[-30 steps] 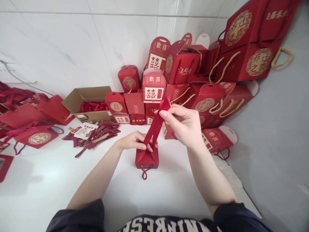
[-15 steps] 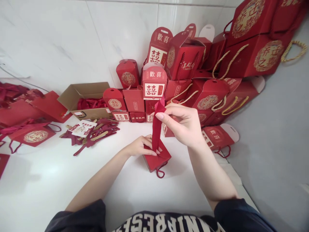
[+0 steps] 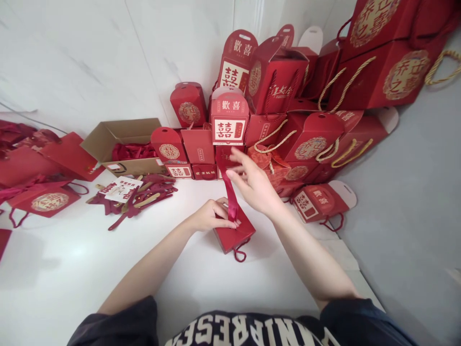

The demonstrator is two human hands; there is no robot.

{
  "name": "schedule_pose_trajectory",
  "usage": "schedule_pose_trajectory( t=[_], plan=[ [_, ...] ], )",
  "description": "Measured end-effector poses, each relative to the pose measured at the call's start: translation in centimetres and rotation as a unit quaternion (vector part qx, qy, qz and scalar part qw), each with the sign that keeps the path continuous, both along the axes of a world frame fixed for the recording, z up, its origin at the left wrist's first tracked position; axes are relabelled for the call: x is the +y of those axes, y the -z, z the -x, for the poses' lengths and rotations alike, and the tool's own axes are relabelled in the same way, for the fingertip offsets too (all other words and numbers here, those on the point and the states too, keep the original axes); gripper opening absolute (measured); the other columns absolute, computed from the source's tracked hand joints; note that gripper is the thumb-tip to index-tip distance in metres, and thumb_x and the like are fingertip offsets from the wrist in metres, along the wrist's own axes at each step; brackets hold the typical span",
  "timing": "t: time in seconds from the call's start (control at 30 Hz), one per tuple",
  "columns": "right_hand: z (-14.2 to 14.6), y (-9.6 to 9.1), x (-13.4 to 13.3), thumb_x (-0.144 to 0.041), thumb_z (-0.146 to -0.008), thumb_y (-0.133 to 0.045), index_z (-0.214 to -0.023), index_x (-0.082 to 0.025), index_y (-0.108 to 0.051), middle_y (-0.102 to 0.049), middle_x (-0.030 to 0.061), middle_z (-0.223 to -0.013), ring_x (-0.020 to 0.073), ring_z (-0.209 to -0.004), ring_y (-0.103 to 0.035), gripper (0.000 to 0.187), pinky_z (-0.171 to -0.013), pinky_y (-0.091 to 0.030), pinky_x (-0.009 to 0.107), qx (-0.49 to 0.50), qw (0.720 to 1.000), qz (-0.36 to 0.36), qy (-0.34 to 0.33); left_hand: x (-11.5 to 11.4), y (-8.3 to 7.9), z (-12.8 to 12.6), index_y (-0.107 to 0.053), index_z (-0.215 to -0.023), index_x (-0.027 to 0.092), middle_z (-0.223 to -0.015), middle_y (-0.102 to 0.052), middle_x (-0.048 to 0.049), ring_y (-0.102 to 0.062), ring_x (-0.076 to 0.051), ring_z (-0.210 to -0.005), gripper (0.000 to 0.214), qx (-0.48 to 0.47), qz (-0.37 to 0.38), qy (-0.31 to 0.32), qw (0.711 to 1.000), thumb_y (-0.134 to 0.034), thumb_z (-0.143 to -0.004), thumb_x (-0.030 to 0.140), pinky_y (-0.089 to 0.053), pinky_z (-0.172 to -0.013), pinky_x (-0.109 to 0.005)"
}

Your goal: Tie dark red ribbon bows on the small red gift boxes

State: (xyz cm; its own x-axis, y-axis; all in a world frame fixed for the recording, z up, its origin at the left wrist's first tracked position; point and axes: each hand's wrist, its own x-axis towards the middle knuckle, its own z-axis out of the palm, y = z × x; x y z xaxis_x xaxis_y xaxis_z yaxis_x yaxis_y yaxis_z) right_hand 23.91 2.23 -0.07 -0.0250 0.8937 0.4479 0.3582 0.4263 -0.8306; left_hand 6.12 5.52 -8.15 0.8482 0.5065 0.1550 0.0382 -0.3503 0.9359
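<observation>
A small red gift box [image 3: 239, 236] with a dark red cord loop [image 3: 240, 254] rests on the white table in front of me. My left hand [image 3: 212, 215] lies on the box's top, its thumb and fingers pinching a red satin ribbon [image 3: 232, 197] there. From that pinch the ribbon runs upward, and its upper part blends into the red boxes behind. Beside the ribbon's upper part, my right hand [image 3: 252, 183] has its fingers spread and stretched out. Whether a fingertip touches the ribbon is hard to see.
Stacked red gift boxes [image 3: 230, 127] line the wall ahead and to the right. An open cardboard box [image 3: 140, 167] holds red ribbons. Dark red strips with a white card [image 3: 122, 188] lie left on the table, with more red boxes [image 3: 54, 201] farther left.
My right hand has let go of the ribbon's raised end and spread its fingers. The ribbon now leans away toward the back. My left hand keeps its pinch on the box.
</observation>
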Motion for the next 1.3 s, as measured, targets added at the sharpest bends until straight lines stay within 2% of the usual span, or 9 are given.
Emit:
schedule_pose_trajectory(
  t=[0.1, 0.17, 0.37, 0.6, 0.77, 0.9, 1.1, 1.23, 1.3],
  plan=[
    [-0.8, 2.6, -2.3, -0.032, -0.096, -0.042, -0.084, -0.018, -0.067, -0.063, 0.0055, -0.080, 0.0166, -0.074, -0.059, 0.031, -0.075, -0.047, 0.032, -0.159, 0.986, 0.053, 0.023, 0.2, 0.3, 0.1, -0.079, -0.084, 0.023, -0.084, -0.076, -0.0114, -0.061, -0.024, -0.101, 0.016, 0.008, -0.016, 0.002, 1.000, -0.074, -0.076, 0.035, -0.044, -0.096, -0.040],
    [-1.4, 4.5, -4.2, -0.030, -0.095, -0.043, -0.079, -0.018, -0.067, -0.063, 0.0071, -0.081, 0.0187, -0.079, -0.060, 0.031, -0.081, -0.047, 0.035, -0.185, 0.979, 0.080, 0.040, 0.3, 0.4, 0.1, -0.079, -0.084, 0.024, -0.084, -0.076, -0.0106, -0.061, -0.023, -0.098, 0.015, 0.019, -0.028, 0.008, 0.999, -0.074, -0.076, 0.035, -0.042, -0.096, -0.040],
    [-1.8, 8.2, -6.7, -0.027, -0.086, -0.058, -0.108, -0.026, -0.070, -0.046, 0.0090, -0.143, 0.0238, -0.134, -0.041, 0.025, -0.113, -0.029, 0.043, -0.029, 0.985, 0.168, -0.034, 0.4, 0.0, 0.0, -0.079, -0.083, 0.026, -0.082, -0.076, -0.0085, -0.060, -0.022, -0.092, 0.013, 0.024, -0.044, 0.010, 0.999, -0.073, -0.076, 0.036, -0.042, -0.094, -0.041],
    [-0.6, 8.2, -5.1, -0.023, -0.079, -0.063, -0.105, -0.029, -0.073, -0.045, 0.0053, -0.147, 0.0233, -0.141, -0.034, 0.029, -0.115, -0.026, 0.042, 0.139, 0.957, 0.240, -0.085, 0.1, 0.1, 0.0, -0.079, -0.079, 0.022, -0.086, -0.075, -0.0099, -0.062, -0.023, -0.098, 0.015, 0.029, -0.009, -0.018, 0.999, -0.076, -0.074, 0.035, -0.047, -0.092, -0.038],
    [0.8, 7.9, -4.2, -0.028, -0.078, -0.066, -0.085, -0.022, -0.074, -0.059, 0.0058, -0.132, 0.0249, -0.127, -0.050, 0.012, -0.109, -0.034, 0.041, 0.188, 0.954, 0.216, -0.088, 0.0, -0.2, 0.0, -0.079, -0.078, 0.024, -0.088, -0.075, -0.0092, -0.064, -0.024, -0.099, 0.012, 0.023, -0.006, -0.015, 1.000, -0.076, -0.073, 0.034, -0.048, -0.093, -0.038],
    [1.5, 8.3, -4.3, -0.036, -0.077, -0.067, -0.077, -0.018, -0.070, -0.069, 0.0055, -0.108, 0.0210, -0.101, -0.063, 0.019, -0.093, -0.047, 0.036, 0.292, 0.930, 0.221, -0.030, 0.2, -0.3, -0.1, -0.079, -0.078, 0.026, -0.081, -0.076, -0.0084, -0.061, -0.023, -0.103, 0.010, 0.026, -0.025, -0.001, 0.999, -0.074, -0.075, 0.034, -0.044, -0.098, -0.038],
    [-0.1, 9.0, -5.7, -0.039, -0.077, -0.070, -0.079, -0.018, -0.069, -0.064, 0.0002, -0.076, 0.0118, -0.069, -0.056, 0.021, -0.068, -0.046, 0.025, 0.343, 0.916, 0.161, 0.133, 0.3, -0.4, 0.0, -0.079, -0.082, 0.028, -0.077, -0.076, -0.0085, -0.058, -0.024, -0.103, 0.010, 0.019, -0.024, 0.014, 0.999, -0.073, -0.077, 0.034, -0.044, -0.096, -0.040],
    [-1.7, 8.7, -6.6, -0.035, -0.077, -0.073, -0.078, -0.018, -0.067, -0.053, -0.0042, -0.060, 0.0086, -0.056, -0.047, 0.018, -0.056, -0.041, 0.023, 0.415, 0.882, 0.106, 0.195, 0.4, -0.7, 0.1, -0.079, -0.088, 0.028, -0.082, -0.076, -0.0083, -0.056, -0.023, -0.108, 0.017, 0.048, -0.011, 0.028, 0.998, -0.065, -0.084, 0.037, -0.039, -0.103, -0.041],
    [-1.9, 7.9, -7.4, -0.031, -0.079, -0.072, -0.079, -0.020, -0.066, -0.053, -0.0045, -0.061, 0.0087, -0.055, -0.048, 0.013, -0.055, -0.041, 0.023, 0.407, 0.886, 0.052, 0.218, 0.4, -0.9, 0.1, -0.079, -0.090, 0.026, -0.086, -0.076, -0.0085, -0.054, -0.023, -0.111, 0.021, 0.053, 0.004, 0.033, 0.998, -0.060, -0.087, 0.037, -0.038, -0.103, -0.040]
  ],
)
